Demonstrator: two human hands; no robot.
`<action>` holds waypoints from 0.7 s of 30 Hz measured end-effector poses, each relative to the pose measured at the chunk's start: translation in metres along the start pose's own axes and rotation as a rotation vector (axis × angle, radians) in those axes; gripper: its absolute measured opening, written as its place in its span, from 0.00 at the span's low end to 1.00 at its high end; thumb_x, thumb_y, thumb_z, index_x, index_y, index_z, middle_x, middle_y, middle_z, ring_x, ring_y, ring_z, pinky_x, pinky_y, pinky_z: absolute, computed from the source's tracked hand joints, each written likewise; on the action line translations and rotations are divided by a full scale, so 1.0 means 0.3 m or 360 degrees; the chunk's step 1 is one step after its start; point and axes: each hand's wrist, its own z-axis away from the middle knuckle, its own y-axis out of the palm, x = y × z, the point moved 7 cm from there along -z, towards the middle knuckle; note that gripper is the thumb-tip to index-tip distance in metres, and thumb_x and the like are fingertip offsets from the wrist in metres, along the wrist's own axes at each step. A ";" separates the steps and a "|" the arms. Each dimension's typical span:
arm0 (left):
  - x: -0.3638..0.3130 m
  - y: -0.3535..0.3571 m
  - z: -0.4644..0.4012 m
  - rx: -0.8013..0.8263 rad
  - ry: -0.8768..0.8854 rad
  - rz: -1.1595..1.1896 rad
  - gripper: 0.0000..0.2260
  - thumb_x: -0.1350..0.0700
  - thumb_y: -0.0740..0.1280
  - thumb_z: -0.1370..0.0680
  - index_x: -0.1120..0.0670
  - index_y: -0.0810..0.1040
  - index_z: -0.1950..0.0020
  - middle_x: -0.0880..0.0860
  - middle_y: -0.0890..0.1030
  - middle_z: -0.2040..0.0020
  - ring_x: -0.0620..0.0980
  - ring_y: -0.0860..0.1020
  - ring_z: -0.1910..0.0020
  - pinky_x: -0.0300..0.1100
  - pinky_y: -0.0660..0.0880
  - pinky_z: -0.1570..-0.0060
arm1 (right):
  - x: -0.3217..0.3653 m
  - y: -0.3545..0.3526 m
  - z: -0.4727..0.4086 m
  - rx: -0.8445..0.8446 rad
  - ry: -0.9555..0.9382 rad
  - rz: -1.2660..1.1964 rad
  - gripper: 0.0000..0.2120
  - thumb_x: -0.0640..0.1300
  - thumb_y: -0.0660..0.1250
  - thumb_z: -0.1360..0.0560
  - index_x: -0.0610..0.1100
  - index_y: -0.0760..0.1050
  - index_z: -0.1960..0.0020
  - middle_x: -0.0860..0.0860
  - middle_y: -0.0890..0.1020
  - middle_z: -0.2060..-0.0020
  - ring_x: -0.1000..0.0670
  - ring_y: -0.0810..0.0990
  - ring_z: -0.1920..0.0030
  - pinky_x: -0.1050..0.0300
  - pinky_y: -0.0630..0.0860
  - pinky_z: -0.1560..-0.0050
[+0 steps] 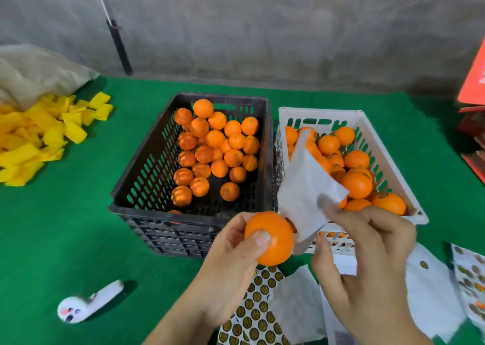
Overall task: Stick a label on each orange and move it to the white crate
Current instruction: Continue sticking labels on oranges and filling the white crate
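The labelling step is in hand. The left hand (231, 255) grips a round, glossy orange (269, 238) above the near edge of the green felt worktop (65, 226), thumb across its front and fingers curled behind. The right hand (367, 260) pinches a white backing sheet (304, 187) between thumb and fingertips, its lower edge just beside the fruit (whether a sticker has landed is hidden). Next, I judge, the label must be pressed flat, then the orange carried over the slotted white plastic crate (372, 132), right of the black plastic crate (147, 171).
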 end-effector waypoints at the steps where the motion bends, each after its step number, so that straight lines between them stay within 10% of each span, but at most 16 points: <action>1: -0.008 0.011 0.008 0.0016 0.0019 0.0018 0.26 0.39 0.85 0.41 0.44 0.86 0.47 0.54 0.85 0.41 0.54 0.82 0.39 0.50 0.76 0.35 | 0.022 -0.022 -0.011 -0.0060 -0.0064 0.0023 0.23 0.46 0.70 0.24 0.48 0.72 0.31 0.54 0.63 0.39 0.54 0.66 0.37 0.58 0.67 0.36; 4: -0.022 0.037 0.026 -0.0006 0.0046 0.0040 0.27 0.36 0.85 0.43 0.43 0.87 0.49 0.58 0.84 0.38 0.60 0.80 0.35 0.56 0.71 0.29 | 0.070 -0.105 -0.023 -0.0330 -0.0208 0.0156 0.21 0.40 0.74 0.26 0.44 0.73 0.35 0.50 0.64 0.39 0.58 0.67 0.34 0.65 0.66 0.36; 7: -0.035 0.064 0.045 0.0041 0.0094 0.0016 0.34 0.36 0.85 0.43 0.50 0.84 0.43 0.63 0.82 0.38 0.60 0.80 0.38 0.59 0.72 0.31 | 0.087 -0.072 -0.019 -0.0001 -0.0333 0.0113 0.16 0.42 0.70 0.20 0.51 0.79 0.33 0.46 0.77 0.44 0.43 0.77 0.45 0.51 0.72 0.43; 15: -0.058 0.095 0.075 0.0182 0.0189 -0.0261 0.28 0.35 0.83 0.38 0.45 0.84 0.43 0.51 0.84 0.46 0.51 0.82 0.46 0.45 0.79 0.48 | -0.031 -0.027 -0.036 0.0451 0.0218 -0.0420 0.10 0.49 0.73 0.24 0.47 0.87 0.46 0.56 0.84 0.54 0.56 0.82 0.54 0.69 0.74 0.52; 21: -0.053 0.094 0.076 0.0240 0.0229 -0.0405 0.30 0.38 0.82 0.33 0.48 0.80 0.37 0.54 0.82 0.43 0.53 0.81 0.45 0.46 0.77 0.48 | -0.093 -0.018 -0.032 0.0482 0.0681 -0.0837 0.09 0.45 0.72 0.23 0.59 0.87 0.56 0.52 0.85 0.64 0.53 0.81 0.64 0.63 0.77 0.62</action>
